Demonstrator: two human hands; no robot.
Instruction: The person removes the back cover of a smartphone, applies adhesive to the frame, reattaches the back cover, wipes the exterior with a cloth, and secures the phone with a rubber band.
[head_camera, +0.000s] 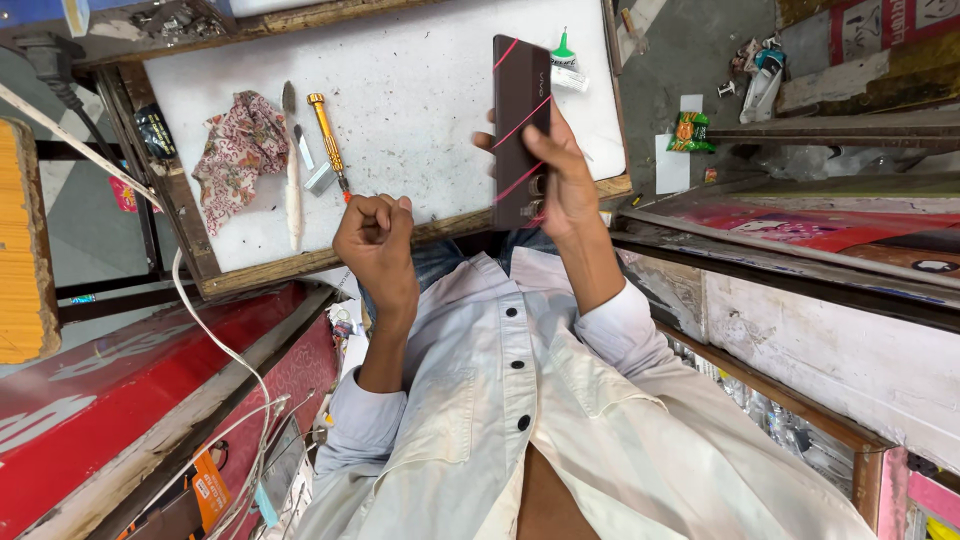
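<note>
The right hand (565, 180) has its grip closed around the long edges of a dark phone (521, 130), held upright above the bench (420, 120). The left hand (375, 240) is clenched, empty as far as visible, beside that grip. The phone is judged rigid, smooth, slippery and fragile; hold it by the edges.

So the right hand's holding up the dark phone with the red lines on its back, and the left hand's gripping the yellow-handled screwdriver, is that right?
Not quite. The right hand does hold up the dark phone, but the left hand is closed in a fist with no screwdriver in it. The head view shows the yellow-handled screwdriver lying on the white worktop, beside the patterned cloth.
</note>
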